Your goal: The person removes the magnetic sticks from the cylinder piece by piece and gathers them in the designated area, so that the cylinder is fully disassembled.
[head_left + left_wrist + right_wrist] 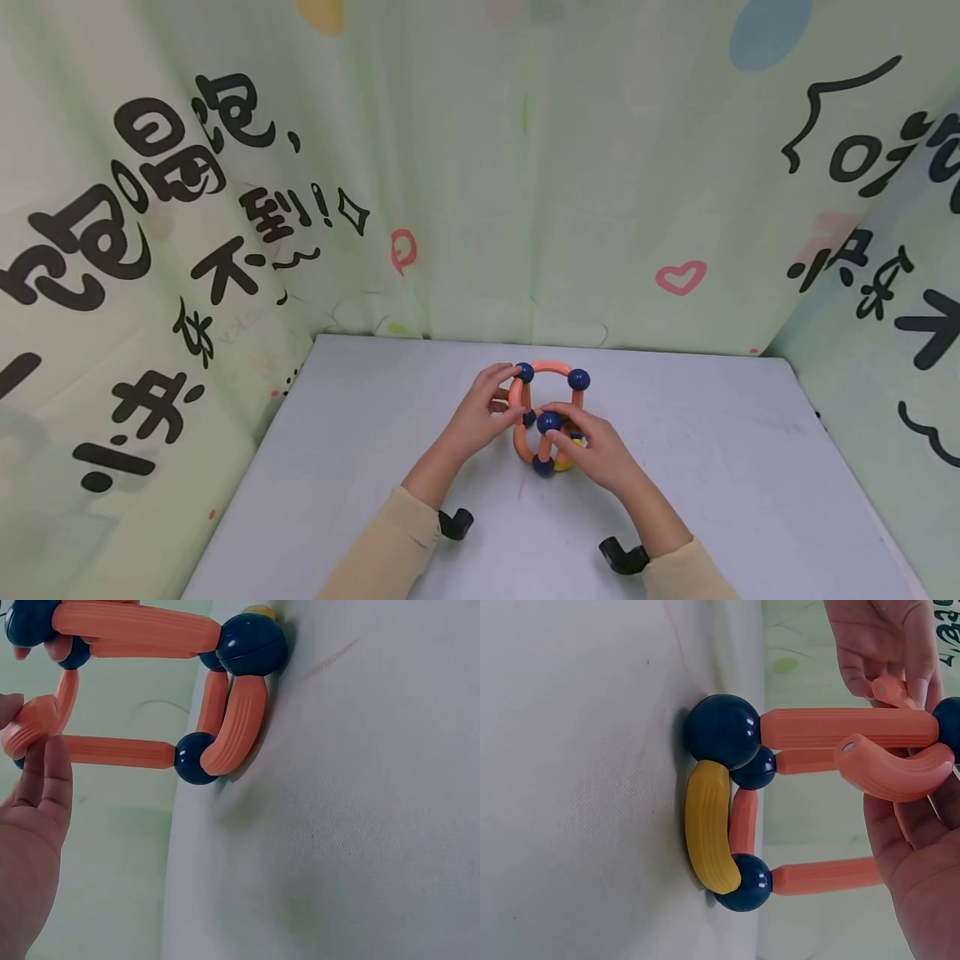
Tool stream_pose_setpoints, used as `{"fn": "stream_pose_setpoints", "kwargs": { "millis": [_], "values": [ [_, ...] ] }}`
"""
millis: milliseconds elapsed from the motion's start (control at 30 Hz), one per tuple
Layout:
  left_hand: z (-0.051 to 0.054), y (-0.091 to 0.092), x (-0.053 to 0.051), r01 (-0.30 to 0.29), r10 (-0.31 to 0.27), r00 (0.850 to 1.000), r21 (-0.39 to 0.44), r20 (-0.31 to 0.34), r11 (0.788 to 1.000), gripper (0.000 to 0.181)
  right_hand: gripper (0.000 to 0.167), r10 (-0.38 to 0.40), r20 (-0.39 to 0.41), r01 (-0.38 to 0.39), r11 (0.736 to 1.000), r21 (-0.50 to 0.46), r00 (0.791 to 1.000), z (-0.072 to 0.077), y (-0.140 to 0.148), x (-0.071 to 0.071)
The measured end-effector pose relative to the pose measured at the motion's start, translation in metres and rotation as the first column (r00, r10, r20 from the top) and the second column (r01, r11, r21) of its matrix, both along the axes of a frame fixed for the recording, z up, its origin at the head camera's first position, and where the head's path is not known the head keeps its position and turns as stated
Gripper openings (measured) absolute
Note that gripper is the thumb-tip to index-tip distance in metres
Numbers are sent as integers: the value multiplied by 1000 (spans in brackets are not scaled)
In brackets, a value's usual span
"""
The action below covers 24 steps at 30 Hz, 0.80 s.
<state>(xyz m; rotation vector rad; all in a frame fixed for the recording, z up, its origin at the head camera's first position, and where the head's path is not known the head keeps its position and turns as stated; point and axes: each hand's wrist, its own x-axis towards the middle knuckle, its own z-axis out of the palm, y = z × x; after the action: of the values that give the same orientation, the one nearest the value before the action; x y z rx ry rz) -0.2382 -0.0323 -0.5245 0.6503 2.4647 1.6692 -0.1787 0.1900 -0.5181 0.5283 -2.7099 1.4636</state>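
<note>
A box-shaped frame of orange magnetic rods and dark blue balls stands on the table. My left hand [480, 412] is at its left side, where thumb and fingers pinch a curved orange rod [34, 727] beside an upper ball [524, 372]. At the near upper corner my right hand [603, 450] pinches a blue ball [549, 422]. A straight orange rod [847, 728] runs from that ball down to a bottom ball [721, 731]. Another curved orange rod [896, 769] joins the held ball and shows one bare end. A yellow curved rod [707, 825] links two bottom balls.
The white table [360, 425] extends around the frame. Behind it and along both sides hangs a pale green curtain [480, 167] with black lettering. Black wrist mounts [624, 556] sit at both sleeves.
</note>
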Motion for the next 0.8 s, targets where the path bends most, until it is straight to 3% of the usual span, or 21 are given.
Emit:
{"fn": "stream_pose_setpoints", "kwargs": {
  "millis": [200, 400, 800],
  "values": [
    [0, 2, 0, -18, 16, 995, 16, 94, 1000, 62, 39, 23, -27, -24, 1000, -3, 999, -3, 2, 0],
    [1, 3, -2, -50, 42, 981, 40, 188, 998, 58, 42, 48, -66, -48, 999, -2, 997, -4, 5, 0],
    [-3, 5, -5, -48, 23, 963, 85, 270, 995, 57, 38, 49, -93, -48, 999, 18, 994, -4, 7, 0]
  ]
}}
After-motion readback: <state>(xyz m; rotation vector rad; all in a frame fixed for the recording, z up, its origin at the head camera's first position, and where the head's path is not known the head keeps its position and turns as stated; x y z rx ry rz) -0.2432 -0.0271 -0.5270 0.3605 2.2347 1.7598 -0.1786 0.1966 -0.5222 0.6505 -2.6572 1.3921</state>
